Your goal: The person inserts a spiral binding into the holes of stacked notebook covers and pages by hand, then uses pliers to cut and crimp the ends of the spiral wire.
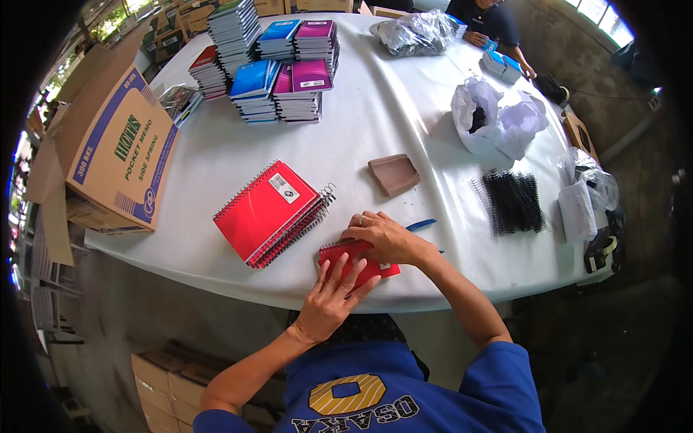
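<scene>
A small red notebook (pixel 372 270) lies at the table's near edge, with a dark spiral along its far side. My left hand (pixel 328 299) rests on its cover from the near left, fingers spread. Over its far edge, my right hand (pixel 382 234) is closed, with bent fingers gripping the notebook near the spiral; the fingertips are partly hidden. Just left sits a stack of red spiral notebooks (pixel 267 209), wire ends sticking out at its right. A blue pen-like tool (pixel 421 224) lies partly under my right wrist.
Beyond my hands lies a brown block-like piece (pixel 394 175). Black spiral wires (pixel 514 202) and white bags (pixel 476 119) are at right. Stacked notebooks (pixel 278 65) stand far left, near an open carton (pixel 119 144). Another person (pixel 487 29) sits at the far right.
</scene>
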Action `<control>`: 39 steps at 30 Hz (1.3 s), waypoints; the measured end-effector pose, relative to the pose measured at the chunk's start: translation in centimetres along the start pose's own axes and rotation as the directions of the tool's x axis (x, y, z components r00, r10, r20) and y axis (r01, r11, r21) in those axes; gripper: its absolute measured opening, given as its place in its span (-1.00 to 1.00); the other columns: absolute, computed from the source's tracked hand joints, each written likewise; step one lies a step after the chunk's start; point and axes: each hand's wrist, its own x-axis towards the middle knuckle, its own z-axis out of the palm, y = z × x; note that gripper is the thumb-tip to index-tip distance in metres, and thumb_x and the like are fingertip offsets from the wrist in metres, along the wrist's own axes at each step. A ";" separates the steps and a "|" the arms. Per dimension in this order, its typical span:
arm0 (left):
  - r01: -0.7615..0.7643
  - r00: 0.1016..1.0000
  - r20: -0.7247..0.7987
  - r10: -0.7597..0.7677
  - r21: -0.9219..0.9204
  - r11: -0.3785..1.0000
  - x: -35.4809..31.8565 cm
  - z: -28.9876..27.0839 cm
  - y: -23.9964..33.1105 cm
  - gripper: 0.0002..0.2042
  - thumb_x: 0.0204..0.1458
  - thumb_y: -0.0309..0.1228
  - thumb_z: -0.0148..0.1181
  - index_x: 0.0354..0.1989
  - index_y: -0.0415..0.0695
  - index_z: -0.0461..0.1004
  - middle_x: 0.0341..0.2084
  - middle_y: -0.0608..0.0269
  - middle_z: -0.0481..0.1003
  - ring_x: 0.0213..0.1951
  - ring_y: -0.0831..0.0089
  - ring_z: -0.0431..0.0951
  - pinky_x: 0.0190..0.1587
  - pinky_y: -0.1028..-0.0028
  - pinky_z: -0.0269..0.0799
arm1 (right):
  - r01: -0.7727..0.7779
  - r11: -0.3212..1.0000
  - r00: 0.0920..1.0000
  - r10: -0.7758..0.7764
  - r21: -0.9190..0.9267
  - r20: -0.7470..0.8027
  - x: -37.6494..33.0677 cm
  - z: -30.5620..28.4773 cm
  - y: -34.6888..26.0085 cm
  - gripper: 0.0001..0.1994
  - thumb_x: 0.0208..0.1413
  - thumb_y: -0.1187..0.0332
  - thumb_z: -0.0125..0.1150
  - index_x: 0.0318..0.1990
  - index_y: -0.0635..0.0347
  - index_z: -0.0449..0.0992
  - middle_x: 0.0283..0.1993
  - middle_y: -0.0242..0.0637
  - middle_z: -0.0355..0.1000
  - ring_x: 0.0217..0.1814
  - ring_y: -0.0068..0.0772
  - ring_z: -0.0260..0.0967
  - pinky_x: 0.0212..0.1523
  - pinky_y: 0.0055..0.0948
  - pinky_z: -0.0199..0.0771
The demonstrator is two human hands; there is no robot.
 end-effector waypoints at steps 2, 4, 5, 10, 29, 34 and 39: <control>0.022 1.000 -0.012 -0.022 -0.039 0.999 -0.2 0.3 0.0 -0.46 0.05 -0.44 0.08 0.29 0.08 0.33 0.34 0.04 0.17 0.36 -0.06 0.14 0.32 -0.05 0.11 | 0.009 0.999 1.000 -0.010 0.033 0.028 -0.2 -0.1 -0.1 -0.53 -0.12 0.43 0.33 0.04 0.15 0.44 0.00 -0.14 0.37 0.11 -0.13 0.30 0.13 -0.21 0.28; 0.106 0.992 -0.046 -0.120 -0.230 0.967 -0.2 0.1 -0.3 -0.45 0.02 -0.51 0.11 0.27 -0.04 0.33 0.31 -0.01 0.20 0.33 -0.05 0.20 0.31 0.02 0.17 | -0.033 0.999 0.997 0.034 -0.020 0.076 0.0 0.0 -0.5 -0.54 -0.15 0.40 0.36 -0.01 0.20 0.44 -0.02 -0.10 0.38 0.11 -0.09 0.30 0.12 -0.20 0.29; 0.110 0.991 -0.051 -0.124 -0.223 0.969 -0.3 0.2 -0.3 -0.45 0.02 -0.51 0.11 0.27 -0.04 0.33 0.31 -0.01 0.20 0.33 -0.05 0.20 0.31 0.02 0.17 | -0.077 0.994 0.989 0.085 -0.071 0.123 0.1 0.1 -0.8 -0.54 -0.19 0.38 0.39 -0.06 0.25 0.44 -0.03 -0.07 0.38 0.11 -0.05 0.30 0.10 -0.18 0.31; 0.037 0.998 -0.053 -0.046 -0.164 0.986 -1.2 -0.2 -0.2 -0.51 -0.02 -0.55 0.09 0.18 -0.11 0.43 0.18 0.10 0.39 0.26 0.01 0.32 0.29 0.09 0.23 | -0.028 0.999 0.988 0.032 -0.029 0.152 -0.3 -0.5 -1.7 -0.53 -0.20 0.33 0.40 -0.12 0.31 0.36 -0.05 0.00 0.37 0.11 0.05 0.30 0.05 -0.13 0.34; 0.222 0.974 -0.075 -0.212 0.180 0.958 0.6 -15.4 -8.7 -0.65 0.00 -0.39 0.30 0.01 -0.12 0.56 0.08 0.13 0.50 0.22 0.09 0.39 0.27 -0.04 0.13 | 0.376 0.927 0.881 -0.360 0.008 0.308 19.2 -11.2 -9.3 -0.45 -0.26 0.38 0.49 0.01 0.14 0.49 -0.21 -0.17 0.53 -0.17 -0.14 0.48 -0.19 -0.24 0.47; 0.326 0.839 -0.438 -0.322 -0.068 0.943 3.8 -17.5 -11.1 -0.62 0.09 -0.31 0.26 0.10 -0.07 0.50 0.10 0.07 0.47 0.21 0.01 0.39 0.31 0.20 0.12 | 0.435 0.873 0.788 -0.488 -0.222 -0.374 13.7 -10.1 -8.3 -0.58 -0.15 0.37 0.44 -0.07 0.18 0.50 0.09 -0.19 0.33 0.12 -0.14 0.29 0.13 -0.19 0.29; 0.512 0.837 0.094 -0.540 -0.482 0.711 8.5 -15.5 -17.2 -0.40 0.19 0.11 -0.05 0.12 -0.20 0.43 -0.03 0.07 0.53 0.03 0.29 0.51 0.14 0.42 0.33 | 0.284 0.858 0.438 -0.513 -0.428 -0.738 7.7 -1.1 -10.1 -0.68 -0.04 0.08 0.30 -0.30 0.14 0.52 -0.02 -0.23 0.44 0.04 -0.26 0.44 0.15 -0.01 0.33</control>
